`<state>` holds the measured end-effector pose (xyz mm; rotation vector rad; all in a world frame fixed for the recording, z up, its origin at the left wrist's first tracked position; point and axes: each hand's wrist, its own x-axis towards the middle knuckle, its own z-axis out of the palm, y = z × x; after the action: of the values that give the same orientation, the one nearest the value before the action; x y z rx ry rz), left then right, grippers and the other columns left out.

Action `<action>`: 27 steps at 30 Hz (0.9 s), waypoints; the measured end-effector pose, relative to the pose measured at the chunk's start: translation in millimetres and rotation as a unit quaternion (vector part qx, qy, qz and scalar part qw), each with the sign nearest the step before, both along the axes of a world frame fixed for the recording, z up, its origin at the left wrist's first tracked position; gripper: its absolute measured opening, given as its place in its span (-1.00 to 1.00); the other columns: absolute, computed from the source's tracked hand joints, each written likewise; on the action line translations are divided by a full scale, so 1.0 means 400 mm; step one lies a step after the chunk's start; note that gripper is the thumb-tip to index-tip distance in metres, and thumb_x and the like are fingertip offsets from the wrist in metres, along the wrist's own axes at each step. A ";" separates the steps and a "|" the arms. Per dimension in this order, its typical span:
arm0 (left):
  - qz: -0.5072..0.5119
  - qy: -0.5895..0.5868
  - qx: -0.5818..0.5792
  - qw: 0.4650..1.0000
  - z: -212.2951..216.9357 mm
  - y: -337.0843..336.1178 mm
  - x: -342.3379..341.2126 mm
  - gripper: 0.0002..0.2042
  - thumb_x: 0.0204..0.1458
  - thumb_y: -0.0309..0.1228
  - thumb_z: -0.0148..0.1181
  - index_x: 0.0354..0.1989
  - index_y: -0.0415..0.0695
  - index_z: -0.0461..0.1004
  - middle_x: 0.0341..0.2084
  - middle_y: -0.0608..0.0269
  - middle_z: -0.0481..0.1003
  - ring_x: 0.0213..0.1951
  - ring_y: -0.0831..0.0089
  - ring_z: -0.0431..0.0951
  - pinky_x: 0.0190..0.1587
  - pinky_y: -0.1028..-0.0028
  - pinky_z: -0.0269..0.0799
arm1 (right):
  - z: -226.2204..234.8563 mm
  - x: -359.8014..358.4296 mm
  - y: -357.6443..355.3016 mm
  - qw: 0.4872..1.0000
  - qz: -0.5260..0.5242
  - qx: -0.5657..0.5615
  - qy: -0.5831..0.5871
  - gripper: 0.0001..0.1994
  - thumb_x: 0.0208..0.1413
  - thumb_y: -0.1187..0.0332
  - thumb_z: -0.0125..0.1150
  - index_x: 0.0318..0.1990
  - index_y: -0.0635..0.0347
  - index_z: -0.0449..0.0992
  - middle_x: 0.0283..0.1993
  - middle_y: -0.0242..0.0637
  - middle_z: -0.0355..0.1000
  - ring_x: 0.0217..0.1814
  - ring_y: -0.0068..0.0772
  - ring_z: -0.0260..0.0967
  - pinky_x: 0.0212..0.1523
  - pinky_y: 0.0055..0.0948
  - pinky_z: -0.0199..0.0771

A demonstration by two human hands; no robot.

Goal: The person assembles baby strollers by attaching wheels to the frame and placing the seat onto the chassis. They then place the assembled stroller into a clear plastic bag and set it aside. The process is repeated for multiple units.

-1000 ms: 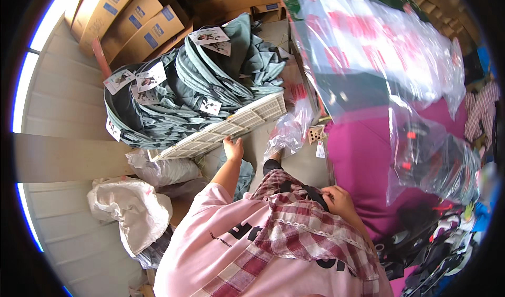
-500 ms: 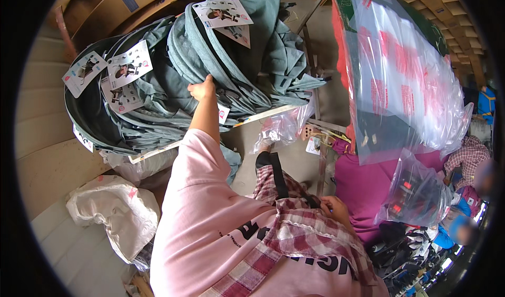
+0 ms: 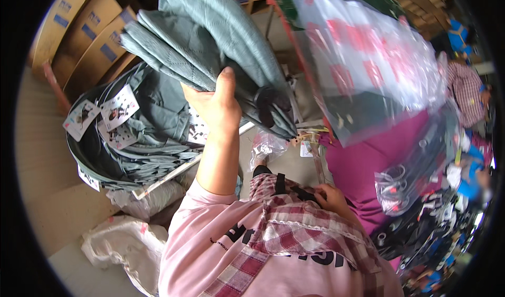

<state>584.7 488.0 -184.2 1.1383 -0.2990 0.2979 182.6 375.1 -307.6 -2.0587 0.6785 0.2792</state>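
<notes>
My left hand [image 3: 220, 105] grips a folded grey-green stroller canopy [image 3: 231, 29] by its lower edge, thumb on top, and holds it up in front of me. The canopy has quilted fabric layers and a black round fitting on its right side. Below and to the left, a pile of similar canopies [image 3: 165, 105] lies in a white-edged holder, with several printed picture tags [image 3: 120, 106] on them. At my waist, my right hand [image 3: 330, 198] is curled beside a black strap [image 3: 301, 193] and the checked apron [image 3: 300, 226]; what its fingers close on is hidden.
Cardboard cartons [image 3: 79, 39] stand at the back left. Clear plastic bags with red print [image 3: 368, 60] lie on a green surface to the right, above magenta fabric [image 3: 363, 150]. A white sack [image 3: 123, 242] sits at lower left. Other people are at the far right.
My left hand was on the pile; now it has lifted a stroller canopy up and toward me. The view has shifted. My right hand stays at my waist.
</notes>
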 end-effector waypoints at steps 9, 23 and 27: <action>-0.193 -0.414 0.125 0.881 0.213 -0.325 -0.609 -0.86 -0.21 -0.56 0.28 -0.42 -0.19 0.51 -0.49 0.16 0.53 -0.46 0.26 0.55 -0.40 0.33 0.45 | 0.187 -0.289 -0.161 0.893 -0.309 0.067 -0.319 -0.63 0.26 0.19 0.15 0.09 0.25 0.49 0.00 -0.22 0.53 -0.05 -0.29 0.52 -0.04 -0.34 0.50; -0.502 -0.648 0.276 0.502 0.037 -0.634 -1.376 -0.71 -0.26 -0.53 0.23 -0.27 0.02 0.54 -0.09 0.29 0.45 0.16 0.21 0.39 0.30 -0.01 0.07 | 0.212 -1.427 -0.258 0.312 -0.728 0.177 -0.585 0.09 0.10 -0.50 -0.10 0.47 0.33 -0.06 0.45 0.03 0.13 0.47 0.10 0.09 0.44 0.05 0.08; -0.534 -0.663 0.182 0.493 -0.072 -0.641 -1.440 -0.90 -0.10 -0.43 0.25 -0.40 0.11 0.52 -0.02 0.37 0.50 0.23 0.21 0.37 0.38 -0.05 -0.09 | 0.073 -1.482 -0.100 0.298 -0.823 0.092 -0.474 -0.11 0.17 -0.28 0.10 0.42 0.27 0.12 0.43 -0.13 0.19 0.45 -0.09 0.14 0.42 -0.11 0.19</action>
<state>8.8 231.7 -213.1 0.6541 -2.4672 -0.1084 -410.2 335.3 -278.2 -0.0850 1.3471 -1.7799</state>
